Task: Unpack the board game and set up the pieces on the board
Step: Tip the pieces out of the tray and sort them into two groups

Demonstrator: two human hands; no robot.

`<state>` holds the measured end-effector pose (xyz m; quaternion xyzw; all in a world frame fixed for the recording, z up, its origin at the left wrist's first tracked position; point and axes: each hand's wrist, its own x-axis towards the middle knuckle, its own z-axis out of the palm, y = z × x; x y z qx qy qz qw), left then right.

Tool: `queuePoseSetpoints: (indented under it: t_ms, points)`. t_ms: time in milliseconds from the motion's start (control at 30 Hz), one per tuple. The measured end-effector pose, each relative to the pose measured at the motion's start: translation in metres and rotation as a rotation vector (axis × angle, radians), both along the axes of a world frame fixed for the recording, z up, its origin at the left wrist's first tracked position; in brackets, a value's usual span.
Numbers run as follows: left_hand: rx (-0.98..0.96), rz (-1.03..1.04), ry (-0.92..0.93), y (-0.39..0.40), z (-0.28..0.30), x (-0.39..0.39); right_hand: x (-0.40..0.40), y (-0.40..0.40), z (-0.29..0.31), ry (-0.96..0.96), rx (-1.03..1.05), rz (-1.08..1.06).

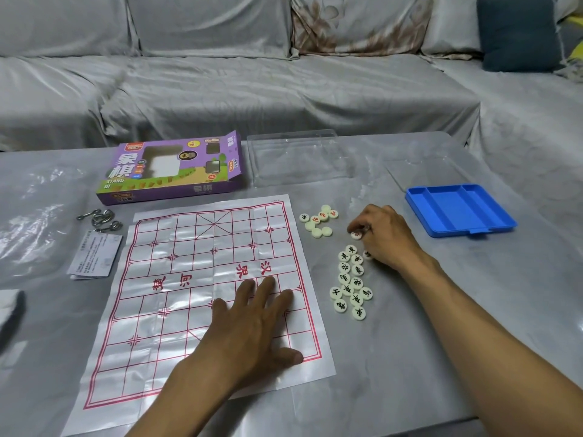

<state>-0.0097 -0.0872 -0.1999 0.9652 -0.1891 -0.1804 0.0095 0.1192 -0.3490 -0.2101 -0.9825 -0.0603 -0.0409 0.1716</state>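
While the left hand presses flat on the paper board, right-hand fingers pinch a red piece beside the board's right edge; loose pieces nearby could scatter if brushed.

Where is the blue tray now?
In the head view, the blue tray lies on the table's far right, beyond the right hand, with the clear plastic cover to its left.

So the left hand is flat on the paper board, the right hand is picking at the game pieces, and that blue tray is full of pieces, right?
Not quite. The head view shows the blue tray with no pieces in it; the pieces lie loose on the table beside the paper board. The rest holds: the left hand lies flat on the board, and the right hand picks at the pieces.
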Motion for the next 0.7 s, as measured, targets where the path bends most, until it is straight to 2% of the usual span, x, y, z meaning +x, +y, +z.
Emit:
queuePoseSetpoints:
  t_ms: [100, 200, 333, 433, 533, 700]
  points:
    - [0.008, -0.001, 0.001, 0.0, 0.0, 0.001, -0.002, -0.009, 0.004, 0.054, 0.045, -0.017]
    - [0.01, 0.002, 0.006, 0.0, 0.0, 0.001, -0.005, -0.02, 0.006, 0.02, 0.105, -0.067]
    - [0.013, 0.002, 0.015, 0.0, 0.002, 0.0, -0.009, -0.029, 0.009, 0.002, 0.227, -0.029]
    - [0.016, 0.001, 0.015, -0.001, 0.002, 0.0, -0.01, -0.033, 0.005, 0.067, 0.187, 0.021]
    - [0.012, 0.004, 0.01, -0.001, 0.002, 0.0, -0.008, -0.033, -0.001, 0.151, 0.057, 0.115]
    - [0.013, 0.006, 0.014, -0.001, 0.003, 0.0, -0.003, -0.028, -0.003, 0.047, 0.049, 0.079]
